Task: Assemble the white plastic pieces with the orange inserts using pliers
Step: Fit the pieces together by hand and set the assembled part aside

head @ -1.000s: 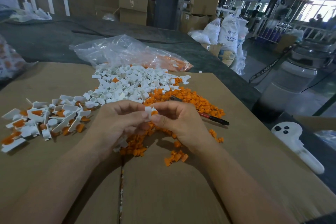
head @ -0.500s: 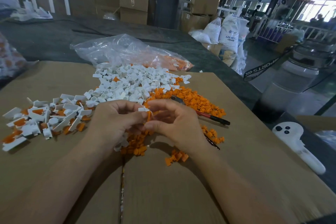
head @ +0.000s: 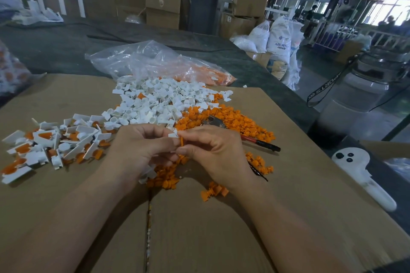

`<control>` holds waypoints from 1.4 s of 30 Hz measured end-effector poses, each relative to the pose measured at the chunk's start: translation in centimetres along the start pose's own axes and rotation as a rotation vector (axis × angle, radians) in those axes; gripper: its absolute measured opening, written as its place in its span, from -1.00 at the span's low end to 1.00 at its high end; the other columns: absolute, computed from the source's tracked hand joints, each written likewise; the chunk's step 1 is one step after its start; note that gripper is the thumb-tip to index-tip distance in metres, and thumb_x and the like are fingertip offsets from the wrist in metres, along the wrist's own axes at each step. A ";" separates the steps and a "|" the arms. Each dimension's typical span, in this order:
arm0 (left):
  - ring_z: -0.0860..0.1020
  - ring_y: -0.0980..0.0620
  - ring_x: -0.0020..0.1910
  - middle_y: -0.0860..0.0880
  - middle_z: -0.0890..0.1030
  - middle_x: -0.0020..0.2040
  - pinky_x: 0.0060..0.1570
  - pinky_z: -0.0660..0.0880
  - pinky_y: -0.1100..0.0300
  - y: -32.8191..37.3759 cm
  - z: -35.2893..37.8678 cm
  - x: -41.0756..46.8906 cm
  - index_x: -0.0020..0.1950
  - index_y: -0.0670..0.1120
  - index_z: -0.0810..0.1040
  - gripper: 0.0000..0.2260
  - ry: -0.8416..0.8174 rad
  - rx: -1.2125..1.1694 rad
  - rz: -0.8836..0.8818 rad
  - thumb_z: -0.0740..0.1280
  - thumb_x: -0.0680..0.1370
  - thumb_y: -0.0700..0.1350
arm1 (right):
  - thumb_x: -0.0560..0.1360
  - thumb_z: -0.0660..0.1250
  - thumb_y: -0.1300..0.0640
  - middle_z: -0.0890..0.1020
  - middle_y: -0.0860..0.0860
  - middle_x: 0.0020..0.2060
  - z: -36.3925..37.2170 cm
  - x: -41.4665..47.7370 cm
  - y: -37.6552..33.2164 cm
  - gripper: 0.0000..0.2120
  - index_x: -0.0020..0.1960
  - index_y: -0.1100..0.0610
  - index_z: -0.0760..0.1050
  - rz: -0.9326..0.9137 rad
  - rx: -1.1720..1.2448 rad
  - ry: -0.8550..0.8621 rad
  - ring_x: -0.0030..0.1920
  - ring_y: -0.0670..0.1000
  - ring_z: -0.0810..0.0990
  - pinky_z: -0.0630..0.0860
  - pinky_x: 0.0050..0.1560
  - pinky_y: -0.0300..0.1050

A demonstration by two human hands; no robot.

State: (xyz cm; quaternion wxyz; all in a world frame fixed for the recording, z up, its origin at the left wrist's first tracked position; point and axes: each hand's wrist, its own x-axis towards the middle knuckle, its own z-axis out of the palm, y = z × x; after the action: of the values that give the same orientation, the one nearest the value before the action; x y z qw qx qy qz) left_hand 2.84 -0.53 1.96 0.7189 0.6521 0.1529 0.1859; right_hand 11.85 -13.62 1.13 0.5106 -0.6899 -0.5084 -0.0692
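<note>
Two hands meet over the cardboard sheet (head: 288, 184) that covers the tabletop (head: 66, 46). The left hand (head: 142, 150) pinches a small white piece (head: 172, 135) between thumb and forefinger, its other fingers curled under. The right hand (head: 217, 153) pinches an orange insert (head: 181, 141) and holds it against that piece's lower edge, probably to start the fit by finger before any tool is needed. The pliers (head: 255, 142) lie untouched just behind the right hand, their head half buried in the orange pile (head: 233, 122) and the red handle pointing right (an easy reach, I would judge). The white pile (head: 159, 99) sits just beyond the hands, touching the orange one, so both stocks are near. Larger white parts with orange in them (head: 55, 142) lie heaped to the left, apart from the loose stock, likely the finished side. Whether the insert has seated I cannot tell.
</note>
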 end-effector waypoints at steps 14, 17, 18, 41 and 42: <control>0.55 0.04 -0.52 -0.14 0.60 -0.46 -0.53 0.47 0.32 0.0 0.0 0.1 -0.31 -0.22 0.58 -0.95 0.043 -0.026 -0.043 0.41 0.33 -0.34 | 0.36 0.43 0.28 0.66 0.08 -0.13 0.0 0.0 0.2 -0.70 0.10 0.21 0.59 0.042 -0.002 -0.031 -0.12 -0.06 0.62 0.58 -0.05 -0.13; 0.53 0.06 -0.54 -0.11 0.59 -0.47 -0.55 0.46 0.32 -0.1 0.0 0.3 -0.29 -0.22 0.58 -0.95 0.077 -0.034 -0.062 0.41 0.33 -0.33 | 0.38 0.42 0.30 0.66 0.07 -0.09 -0.1 0.1 0.4 -0.68 0.13 0.21 0.57 0.098 -0.016 -0.052 -0.09 -0.08 0.62 0.58 -0.01 -0.14; 0.53 0.07 -0.54 -0.10 0.59 -0.47 -0.56 0.45 0.32 -0.1 -0.1 0.4 -0.28 -0.21 0.58 -0.95 0.087 -0.034 -0.070 0.41 0.34 -0.33 | 0.39 0.41 0.31 0.66 0.06 -0.09 0.0 0.1 0.4 -0.70 0.12 0.21 0.58 0.101 -0.026 -0.057 -0.10 -0.08 0.62 0.58 -0.02 -0.11; 0.53 0.09 -0.52 -0.10 0.59 -0.47 -0.52 0.47 0.33 0.2 0.0 0.1 -0.44 -0.12 0.62 -0.82 0.064 0.064 -0.030 0.43 0.34 -0.31 | 0.38 0.44 0.28 0.68 0.03 -0.10 0.0 0.0 0.6 -0.69 0.11 0.19 0.57 0.213 0.088 -0.079 -0.11 -0.13 0.65 0.60 -0.03 -0.16; 0.53 0.09 -0.53 -0.10 0.59 -0.47 -0.52 0.47 0.33 0.3 0.0 0.0 -0.43 -0.13 0.61 -0.83 0.068 0.060 -0.033 0.44 0.34 -0.31 | 0.38 0.44 0.28 0.68 0.03 -0.10 0.0 -0.1 0.6 -0.69 0.12 0.19 0.57 0.215 0.093 -0.075 -0.11 -0.13 0.65 0.60 -0.03 -0.16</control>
State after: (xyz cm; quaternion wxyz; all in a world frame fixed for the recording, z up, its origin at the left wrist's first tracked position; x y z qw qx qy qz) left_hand 2.85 -0.47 2.23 0.6963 0.6641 0.1934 0.1916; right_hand 12.24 -13.60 0.73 0.5272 -0.7180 -0.4530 0.0356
